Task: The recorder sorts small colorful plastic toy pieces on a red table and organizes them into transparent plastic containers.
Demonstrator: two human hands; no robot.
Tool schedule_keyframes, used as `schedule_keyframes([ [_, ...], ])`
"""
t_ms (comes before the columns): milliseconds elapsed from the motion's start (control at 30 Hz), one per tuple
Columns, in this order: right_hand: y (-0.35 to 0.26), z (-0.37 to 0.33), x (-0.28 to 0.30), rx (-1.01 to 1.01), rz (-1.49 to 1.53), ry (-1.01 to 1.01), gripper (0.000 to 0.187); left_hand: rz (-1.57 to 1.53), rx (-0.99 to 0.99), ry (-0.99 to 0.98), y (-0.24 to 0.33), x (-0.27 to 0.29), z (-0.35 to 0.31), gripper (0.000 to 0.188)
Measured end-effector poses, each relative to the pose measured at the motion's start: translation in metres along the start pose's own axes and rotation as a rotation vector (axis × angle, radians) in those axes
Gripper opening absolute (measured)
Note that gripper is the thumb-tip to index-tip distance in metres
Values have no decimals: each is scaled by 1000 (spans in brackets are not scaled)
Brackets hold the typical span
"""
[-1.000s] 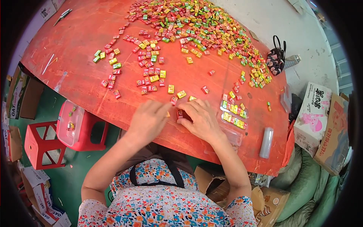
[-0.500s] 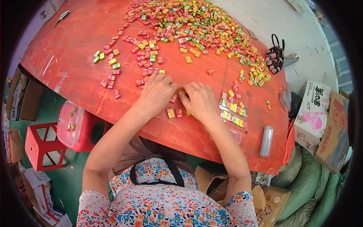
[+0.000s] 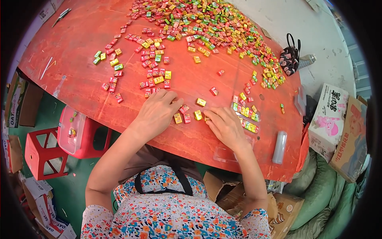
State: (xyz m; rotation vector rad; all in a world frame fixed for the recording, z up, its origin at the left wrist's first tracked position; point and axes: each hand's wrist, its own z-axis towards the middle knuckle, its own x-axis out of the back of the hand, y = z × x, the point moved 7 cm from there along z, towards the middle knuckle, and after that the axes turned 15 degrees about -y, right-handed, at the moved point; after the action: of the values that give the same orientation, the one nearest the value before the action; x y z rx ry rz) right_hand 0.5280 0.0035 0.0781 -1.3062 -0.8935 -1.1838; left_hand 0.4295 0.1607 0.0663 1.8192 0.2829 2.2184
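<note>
Small candy-sized boxes in red, yellow and green lie on the red table [image 3: 91, 24]. My left hand [image 3: 156, 112] rests low over the table, fingers bent and thumb apart, beside a small red box [image 3: 184, 108]. My right hand [image 3: 225, 126] has its thumb and fingertips closed at a small yellow box [image 3: 206, 118], partly covered by the fingers. Between the hands are another yellow box [image 3: 198, 115], a red box [image 3: 187, 118] and a yellow box [image 3: 178, 118]. Farther off sits one more yellow box [image 3: 201, 102].
Right of my right hand, a clear tray [image 3: 259, 118] holds rows of boxes; another clear tray [image 3: 223, 154] lies nearer. A clear plastic container [image 3: 280, 147] stands at the right. A big heap of boxes [image 3: 199, 24] covers the far side. Red stools [image 3: 41, 153] stand left.
My right hand has moved right and nearer to me, uncovering yellow boxes and a red one. My left hand has shifted slightly left and nearer, away from the boxes beyond it.
</note>
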Motion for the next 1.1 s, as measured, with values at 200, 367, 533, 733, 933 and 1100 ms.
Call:
schedule_keyframes([
  [200, 4, 7, -11, 22, 17, 30, 30, -12, 34, -114, -8, -3, 3, 33],
  [367, 7, 7, -11, 34, 53, 30, 31, -181, 170, -37, -10, 9, -24, 27],
  [533, -3, 13, -9, 42, 73, -10, 33, -84, 136, 9, 5, 9, -38, 24],
  [733, 7, 20, -3, -31, 175, 4, 36, -113, 131, 52, 6, -1, -38, 31],
  [933, 17, 39, -10, 122, -79, -96, 38, -113, 135, 87, 8, -4, -38, 31],
  [1100, 20, 16, -9, -1, 112, -132, 33, -105, 146, 88, 8, -4, -39, 31],
])
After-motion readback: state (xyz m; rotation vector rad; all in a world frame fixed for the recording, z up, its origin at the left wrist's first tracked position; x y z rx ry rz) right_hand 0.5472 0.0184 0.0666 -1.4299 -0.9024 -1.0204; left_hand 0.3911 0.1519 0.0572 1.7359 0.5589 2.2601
